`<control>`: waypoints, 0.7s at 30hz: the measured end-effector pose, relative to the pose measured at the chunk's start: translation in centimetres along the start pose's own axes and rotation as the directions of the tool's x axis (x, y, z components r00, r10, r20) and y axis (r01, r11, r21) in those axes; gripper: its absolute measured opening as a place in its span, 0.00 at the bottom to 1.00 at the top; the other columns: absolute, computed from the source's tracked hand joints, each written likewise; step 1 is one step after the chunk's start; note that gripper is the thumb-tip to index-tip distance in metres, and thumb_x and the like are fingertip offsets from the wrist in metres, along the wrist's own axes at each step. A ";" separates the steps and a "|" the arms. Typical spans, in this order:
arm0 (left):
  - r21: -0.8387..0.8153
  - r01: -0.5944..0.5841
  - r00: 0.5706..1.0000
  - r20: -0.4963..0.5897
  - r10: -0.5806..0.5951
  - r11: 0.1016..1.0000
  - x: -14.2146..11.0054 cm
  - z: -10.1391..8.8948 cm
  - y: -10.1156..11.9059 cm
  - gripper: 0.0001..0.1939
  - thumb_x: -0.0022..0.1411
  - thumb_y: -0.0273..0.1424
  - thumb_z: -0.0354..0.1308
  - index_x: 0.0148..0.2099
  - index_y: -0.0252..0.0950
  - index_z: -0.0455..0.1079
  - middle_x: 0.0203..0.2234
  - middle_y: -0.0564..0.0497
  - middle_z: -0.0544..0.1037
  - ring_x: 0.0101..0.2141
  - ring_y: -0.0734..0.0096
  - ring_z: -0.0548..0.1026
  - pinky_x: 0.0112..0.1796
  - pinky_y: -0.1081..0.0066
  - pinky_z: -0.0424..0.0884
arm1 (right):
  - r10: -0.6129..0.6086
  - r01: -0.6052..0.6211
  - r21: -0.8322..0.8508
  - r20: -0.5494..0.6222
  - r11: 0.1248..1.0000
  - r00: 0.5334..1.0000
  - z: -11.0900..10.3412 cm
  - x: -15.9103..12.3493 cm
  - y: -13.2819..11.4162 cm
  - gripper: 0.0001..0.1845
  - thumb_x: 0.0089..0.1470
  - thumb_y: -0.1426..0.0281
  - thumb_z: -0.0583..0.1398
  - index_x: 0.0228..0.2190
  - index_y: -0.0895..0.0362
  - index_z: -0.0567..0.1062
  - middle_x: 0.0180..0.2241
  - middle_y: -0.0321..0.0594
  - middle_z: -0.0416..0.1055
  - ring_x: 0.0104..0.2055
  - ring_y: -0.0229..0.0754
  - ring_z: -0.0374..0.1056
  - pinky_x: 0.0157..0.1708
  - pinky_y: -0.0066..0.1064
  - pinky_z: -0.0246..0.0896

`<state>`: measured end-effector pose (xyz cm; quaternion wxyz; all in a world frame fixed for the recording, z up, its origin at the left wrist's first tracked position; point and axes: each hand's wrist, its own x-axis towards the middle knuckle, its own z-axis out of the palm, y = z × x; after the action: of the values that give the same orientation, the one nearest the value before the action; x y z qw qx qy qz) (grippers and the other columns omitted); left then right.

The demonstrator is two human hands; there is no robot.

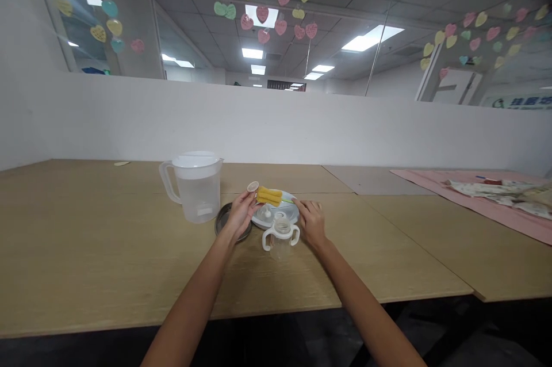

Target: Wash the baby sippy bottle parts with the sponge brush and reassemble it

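My left hand (242,210) is closed on a small white ring (253,186), held up between thumb and fingers. In my right hand (312,218) is the thin green handle of a sponge bottle brush, its yellow sponge head (269,196) reaching left close to my left fingers. Whether the sponge touches the ring I cannot tell. Below and between the hands a clear baby bottle (281,240) with two white side handles stands upright without a lid. Behind it is a round white plate (292,214), on which a clear bottle nipple (265,213) lies.
A dark round metal dish (221,222) sits partly hidden behind my left hand. Left of it stands a translucent pitcher (199,188) with liquid in it. On the far right a pink cloth (435,187) bears patterned fabric (487,190). A white wall (276,125) closes off the table's back.
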<state>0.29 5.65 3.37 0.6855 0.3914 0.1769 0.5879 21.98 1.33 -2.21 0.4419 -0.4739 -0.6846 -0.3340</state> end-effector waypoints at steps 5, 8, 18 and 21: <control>-0.152 0.007 1.000 -0.009 -0.009 0.988 0.6 -0.4 0.1 0.08 0.60 0.23 0.55 0.42 0.35 0.71 0.50 0.43 0.73 0.52 0.65 0.70 0.52 0.65 0.65 | 0.005 -0.005 0.001 0.040 1.000 0.999 0.2 -0.1 0.3 0.22 0.53 0.80 0.51 0.47 0.56 0.73 0.35 0.43 0.70 0.37 0.42 0.61 0.40 0.33 0.50; -0.193 0.017 1.000 -0.007 -0.019 0.981 0.4 -0.2 0.4 0.07 0.61 0.23 0.53 0.40 0.34 0.71 0.53 0.43 0.70 0.54 0.63 0.68 0.54 0.63 0.64 | 0.019 -0.018 -0.018 0.064 1.000 0.998 0.2 0.0 0.3 0.22 0.53 0.80 0.51 0.46 0.55 0.74 0.34 0.42 0.70 0.37 0.42 0.61 0.41 0.34 0.49; -0.298 0.059 0.998 -0.004 -0.063 0.953 -0.2 0.3 1.5 0.10 0.64 0.23 0.48 0.34 0.35 0.69 0.48 0.43 0.74 0.55 0.66 0.67 0.52 0.66 0.65 | 0.015 -0.011 -0.057 0.072 0.998 0.997 0.3 0.0 0.8 0.20 0.52 0.80 0.52 0.43 0.54 0.75 0.34 0.41 0.71 0.37 0.41 0.61 0.42 0.35 0.48; -0.303 0.050 0.998 -0.024 -0.060 0.952 -0.4 0.4 2.0 0.10 0.64 0.23 0.47 0.33 0.35 0.69 0.47 0.43 0.74 0.55 0.66 0.67 0.52 0.65 0.66 | 0.026 -0.018 -0.082 0.094 0.996 0.995 0.2 0.1 0.8 0.20 0.52 0.80 0.53 0.43 0.54 0.75 0.34 0.42 0.71 0.37 0.42 0.61 0.42 0.36 0.48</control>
<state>-0.90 5.12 5.05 0.7505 0.2671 0.1068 0.5950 22.65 1.76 -2.19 0.3931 -0.5142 -0.6853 -0.3338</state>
